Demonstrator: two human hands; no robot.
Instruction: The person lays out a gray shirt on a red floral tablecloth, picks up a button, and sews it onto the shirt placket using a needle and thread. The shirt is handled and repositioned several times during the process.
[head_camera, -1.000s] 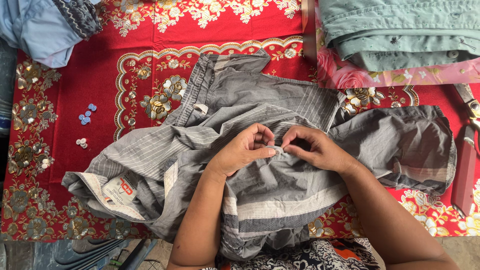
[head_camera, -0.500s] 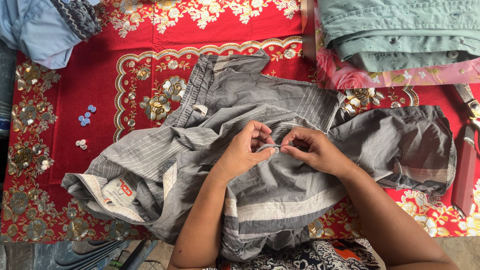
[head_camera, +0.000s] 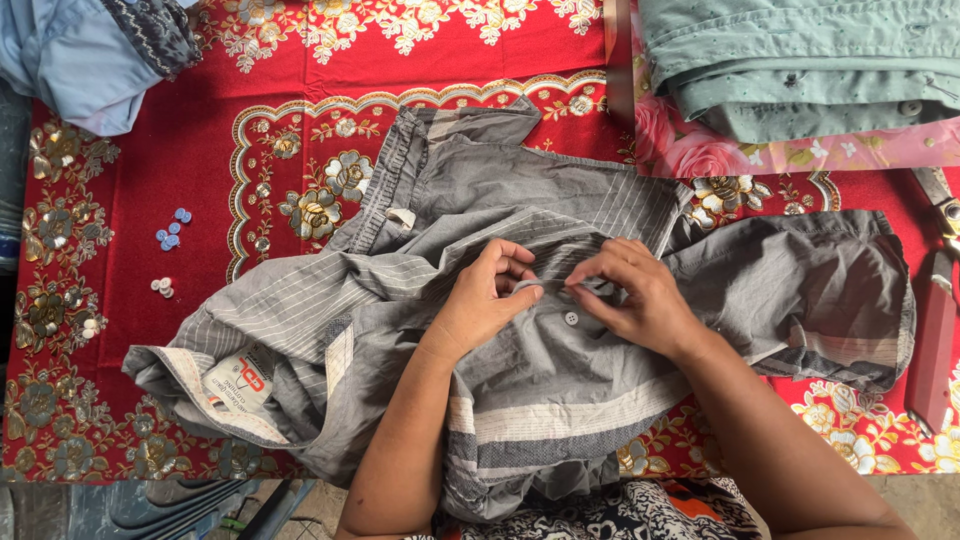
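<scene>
Both hands pinch a fold of the grey shirt (head_camera: 560, 400) mid-cloth: left hand (head_camera: 487, 300) and right hand (head_camera: 640, 295) almost touching, a button (head_camera: 571, 319) just near of them. Loose buttons (head_camera: 172, 234) lie far left; scissors (head_camera: 938, 300) hug the right edge.

Loose buttons (head_camera: 172, 236) on red cloth (head_camera: 200, 160); folded green garment (head_camera: 800, 60); scissors (head_camera: 935, 300).
</scene>
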